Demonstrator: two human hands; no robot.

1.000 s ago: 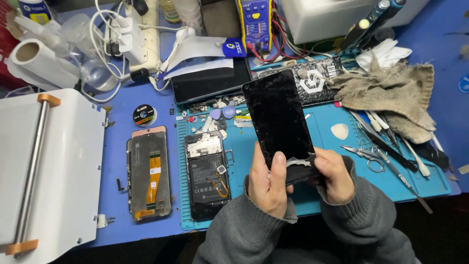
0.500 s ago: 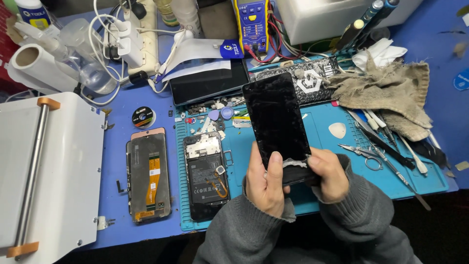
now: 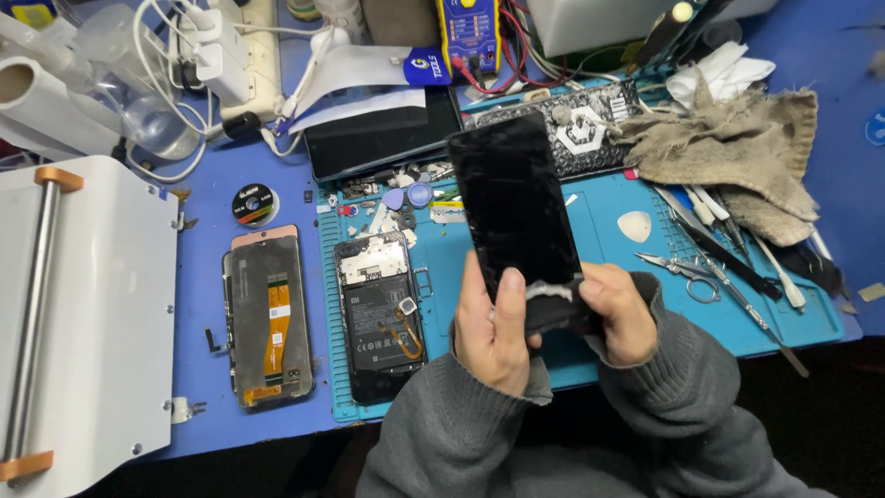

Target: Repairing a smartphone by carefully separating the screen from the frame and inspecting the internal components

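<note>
I hold a black phone screen panel (image 3: 516, 198) upright over the blue work mat (image 3: 608, 244). My left hand (image 3: 493, 327) grips its lower left edge, thumb on the glass. My right hand (image 3: 613, 309) presses a dark cloth pad (image 3: 553, 309) against the bottom of the panel. To the left lie an opened phone body (image 3: 380, 314) with its battery showing, and a display assembly (image 3: 267, 314) lying face down with an orange flex cable.
A white machine with a metal roller (image 3: 78, 314) fills the left. Tweezers, scissors (image 3: 682, 269) and picks lie at the right by a beige rag (image 3: 747, 157). A dark tablet (image 3: 383, 134), power strip, multimeter and cables crowd the back.
The panel and both hands have stayed nearly in place; the right hand's cloth has shifted slightly along the panel's lower edge.
</note>
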